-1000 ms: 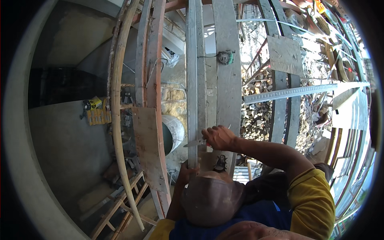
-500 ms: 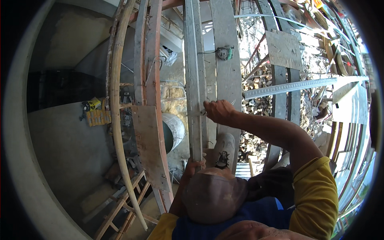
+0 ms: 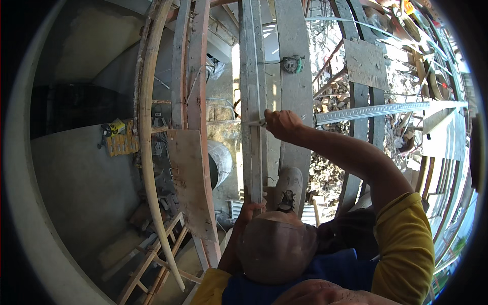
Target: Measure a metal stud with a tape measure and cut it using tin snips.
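Observation:
My right hand (image 3: pixel 282 123) is closed on a metal hand tool (image 3: pixel 256 123), whose flat end reaches left across a long, narrow grey beam (image 3: pixel 251 76) running away from me. My left hand (image 3: pixel 249 212) grips the near end of that beam, partly hidden by my bent leg. My light grey shoe (image 3: pixel 287 185) rests on a wide grey plank (image 3: pixel 290 96) to the right of the beam. Farther along this plank lies a round green-and-grey object (image 3: pixel 292 64) with a thin line or cord reaching left from it.
Pinkish timbers (image 3: pixel 201 91), a plywood piece (image 3: pixel 188 178) and a bamboo pole (image 3: pixel 150 112) run along the left, above a lower concrete floor (image 3: pixel 86 183) with a wooden ladder (image 3: pixel 157 254). On the right are a perforated metal channel (image 3: pixel 371 111), more planks (image 3: pixel 356 132) and rubble (image 3: pixel 328 173) below.
My right hand with the tool has moved away from me along the beam, upward in the picture. My left hand stays near the beam's near end. My shoe shows more fully on the plank.

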Demonstrator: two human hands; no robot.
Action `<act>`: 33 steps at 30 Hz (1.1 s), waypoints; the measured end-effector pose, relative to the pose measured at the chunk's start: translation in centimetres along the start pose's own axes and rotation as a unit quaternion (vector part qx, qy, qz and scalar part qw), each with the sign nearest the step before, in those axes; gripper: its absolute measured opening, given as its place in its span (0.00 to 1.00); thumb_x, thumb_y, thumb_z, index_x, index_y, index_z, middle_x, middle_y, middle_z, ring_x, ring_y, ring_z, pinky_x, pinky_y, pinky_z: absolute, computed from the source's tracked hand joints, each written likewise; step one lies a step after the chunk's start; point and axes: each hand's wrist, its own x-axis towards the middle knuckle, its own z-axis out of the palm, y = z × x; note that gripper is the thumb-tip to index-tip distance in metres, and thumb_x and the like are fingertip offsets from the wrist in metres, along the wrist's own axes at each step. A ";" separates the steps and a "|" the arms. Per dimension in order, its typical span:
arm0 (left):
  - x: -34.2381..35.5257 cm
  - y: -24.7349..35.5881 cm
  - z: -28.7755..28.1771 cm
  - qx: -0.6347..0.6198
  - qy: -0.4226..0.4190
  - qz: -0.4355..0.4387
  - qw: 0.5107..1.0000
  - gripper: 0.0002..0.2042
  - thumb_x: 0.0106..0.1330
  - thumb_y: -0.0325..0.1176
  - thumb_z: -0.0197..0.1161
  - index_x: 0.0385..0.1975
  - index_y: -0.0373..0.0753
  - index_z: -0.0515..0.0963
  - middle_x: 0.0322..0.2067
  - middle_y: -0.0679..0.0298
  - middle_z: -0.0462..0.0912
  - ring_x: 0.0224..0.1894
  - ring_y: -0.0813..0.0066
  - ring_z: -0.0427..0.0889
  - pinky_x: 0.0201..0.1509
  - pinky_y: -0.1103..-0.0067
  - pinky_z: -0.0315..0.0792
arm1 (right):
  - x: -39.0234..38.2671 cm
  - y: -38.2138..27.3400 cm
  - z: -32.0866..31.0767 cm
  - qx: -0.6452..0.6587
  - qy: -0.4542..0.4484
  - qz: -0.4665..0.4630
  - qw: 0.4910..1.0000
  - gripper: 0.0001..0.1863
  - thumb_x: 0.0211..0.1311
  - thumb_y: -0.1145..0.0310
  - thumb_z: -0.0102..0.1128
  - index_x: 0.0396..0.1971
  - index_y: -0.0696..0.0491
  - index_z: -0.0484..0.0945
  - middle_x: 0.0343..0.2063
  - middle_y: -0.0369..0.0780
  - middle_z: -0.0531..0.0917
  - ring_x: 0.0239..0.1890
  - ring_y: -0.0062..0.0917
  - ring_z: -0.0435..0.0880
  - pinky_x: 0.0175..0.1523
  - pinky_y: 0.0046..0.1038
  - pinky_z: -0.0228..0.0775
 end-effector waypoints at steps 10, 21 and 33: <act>0.1 -0.6 0.2 0.108 0.038 0.051 0.992 0.20 0.56 0.27 0.63 0.49 0.34 0.71 0.29 0.64 0.78 0.29 0.75 0.78 0.35 0.78 0.72 | 11.0 8.8 -5.1 0.011 0.056 0.196 0.979 0.14 0.66 0.64 0.49 0.39 0.61 0.75 0.35 0.52 0.84 0.37 0.42 0.87 0.32 0.42 0.79; 4.9 2.6 1.2 0.268 0.080 0.103 0.955 0.16 0.56 0.26 0.70 0.42 0.35 0.72 0.29 0.65 0.79 0.27 0.76 0.79 0.31 0.78 0.74 | -10.8 -5.7 3.4 0.184 -0.165 0.031 0.968 0.11 0.63 0.65 0.53 0.36 0.58 0.67 0.23 0.48 0.83 0.29 0.42 0.86 0.32 0.42 0.78; 4.7 6.8 -0.5 0.329 0.116 0.056 0.935 0.29 0.50 0.30 0.73 0.51 0.35 0.66 0.36 0.62 0.78 0.40 0.74 0.79 0.44 0.77 0.75 | -6.5 -0.9 -1.2 0.263 0.145 0.035 0.953 0.09 0.55 0.81 0.50 0.37 0.59 0.65 0.23 0.52 0.77 0.25 0.50 0.78 0.28 0.43 0.70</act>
